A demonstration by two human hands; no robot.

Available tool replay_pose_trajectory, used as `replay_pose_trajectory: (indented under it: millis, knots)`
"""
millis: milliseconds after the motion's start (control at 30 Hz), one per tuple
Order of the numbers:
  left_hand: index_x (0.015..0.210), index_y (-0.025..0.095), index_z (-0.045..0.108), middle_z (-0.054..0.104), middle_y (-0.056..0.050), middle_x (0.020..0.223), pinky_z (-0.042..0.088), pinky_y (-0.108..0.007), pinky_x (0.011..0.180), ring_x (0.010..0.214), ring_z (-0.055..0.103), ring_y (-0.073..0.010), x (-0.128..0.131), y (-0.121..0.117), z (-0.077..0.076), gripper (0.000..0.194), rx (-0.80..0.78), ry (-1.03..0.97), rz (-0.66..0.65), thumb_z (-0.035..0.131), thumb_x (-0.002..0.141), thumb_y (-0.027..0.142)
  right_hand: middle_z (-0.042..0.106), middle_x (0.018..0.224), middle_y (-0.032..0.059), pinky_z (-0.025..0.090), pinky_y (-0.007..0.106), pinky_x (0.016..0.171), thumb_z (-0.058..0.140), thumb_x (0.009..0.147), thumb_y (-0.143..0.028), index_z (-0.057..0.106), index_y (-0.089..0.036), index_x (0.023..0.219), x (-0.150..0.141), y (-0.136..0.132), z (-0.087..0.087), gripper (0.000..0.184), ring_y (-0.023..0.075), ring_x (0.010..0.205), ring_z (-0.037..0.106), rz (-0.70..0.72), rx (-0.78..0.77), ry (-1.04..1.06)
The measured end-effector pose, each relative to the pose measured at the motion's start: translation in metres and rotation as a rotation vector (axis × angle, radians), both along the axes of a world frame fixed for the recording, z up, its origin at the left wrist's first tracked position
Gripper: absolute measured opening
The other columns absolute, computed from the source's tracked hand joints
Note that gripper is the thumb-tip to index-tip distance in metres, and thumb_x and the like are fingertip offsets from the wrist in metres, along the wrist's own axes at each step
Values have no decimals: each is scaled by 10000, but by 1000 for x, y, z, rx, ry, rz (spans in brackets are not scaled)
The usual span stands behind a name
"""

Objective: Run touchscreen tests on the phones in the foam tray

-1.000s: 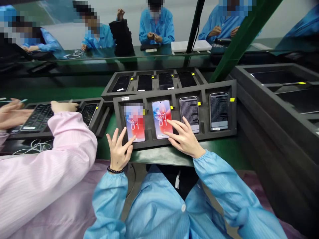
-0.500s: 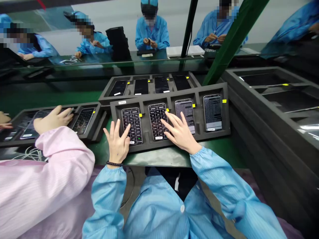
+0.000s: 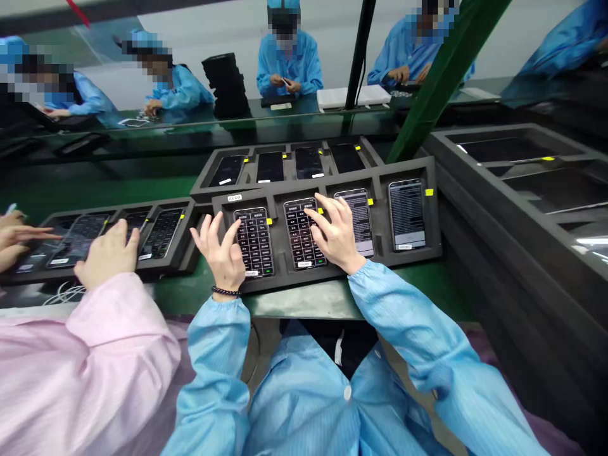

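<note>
A dark foam tray [image 3: 432,209] in front of me holds several phones in a row. My left hand [image 3: 221,252] is open, fingers spread, its fingertips over the lower left of the first phone [image 3: 255,241], which shows a dark grid menu. Also open, my right hand [image 3: 335,231] rests its fingers on the second phone [image 3: 298,233], which has the same grid menu. The third phone [image 3: 361,214] and the fourth phone [image 3: 406,214] show lists of text. Neither hand holds anything.
A second tray [image 3: 375,151] of dark phones lies behind mine. To the left, a person in a pink sleeve [image 3: 109,316] taps phones in another tray [image 3: 187,212]. Large dark trays [image 3: 513,190] stand at the right. A green post [image 3: 441,69] slants up; workers in blue sit across the belt.
Both front phones switched from red-and-blue wallpaper to dark grid menus. My hands moved up the screens. The pink-sleeved person's hand shifted along the left tray.
</note>
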State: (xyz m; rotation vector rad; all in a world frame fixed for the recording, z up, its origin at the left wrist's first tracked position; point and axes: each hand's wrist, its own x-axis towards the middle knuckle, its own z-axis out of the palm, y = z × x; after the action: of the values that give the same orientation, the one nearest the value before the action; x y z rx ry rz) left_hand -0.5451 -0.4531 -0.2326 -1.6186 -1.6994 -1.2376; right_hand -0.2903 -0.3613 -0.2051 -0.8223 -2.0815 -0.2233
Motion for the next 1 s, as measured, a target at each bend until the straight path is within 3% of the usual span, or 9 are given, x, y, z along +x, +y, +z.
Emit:
replay_pose_trajectory:
  millis: [167, 333, 533, 767, 1000]
  knots:
    - [1349, 235, 636, 365, -119, 1594, -29, -578, 1255, 1537, 211, -304, 2, 0, -3, 570, -87, 34, -45, 248, 1016, 488, 499, 1531, 99, 272, 540, 1227, 460, 1007, -311, 662, -235, 1287, -3, 4, -10, 354, 258, 1367, 466, -49, 28, -92]
    - [1353, 260, 633, 331, -108, 1613, -53, -586, 1249, 1542, 191, -309, 2, -8, -6, 547, -114, 38, -32, 255, 1020, 476, 509, 1519, 118, 285, 535, 1221, 467, 1011, -298, 648, -227, 1305, -3, 4, -10, 353, 254, 1348, 491, -30, 76, -125]
    - [1412, 292, 574, 245, -111, 1654, -88, -642, 1219, 1556, 128, -346, 2, -4, -5, 548, -260, 60, -25, 269, 1013, 512, 522, 1508, 112, 283, 546, 1223, 471, 1005, -291, 641, -213, 1292, -5, 4, -10, 343, 260, 1324, 507, -26, 39, -106]
    - [1457, 195, 516, 291, -156, 1620, -9, -563, 1259, 1550, 167, -312, 0, -10, -8, 648, -140, -66, 28, 197, 1008, 537, 533, 1490, 106, 300, 540, 1213, 438, 1000, -278, 590, -197, 1341, -2, 2, -12, 381, 261, 1309, 511, -12, 9, -55]
    - [1421, 177, 545, 350, -162, 1582, 15, -540, 1268, 1539, 206, -296, 3, -13, -11, 636, -133, -86, 65, 186, 1006, 499, 536, 1489, 89, 277, 549, 1225, 426, 1000, -278, 591, -209, 1348, -1, 1, -13, 392, 270, 1320, 502, -12, -56, -48]
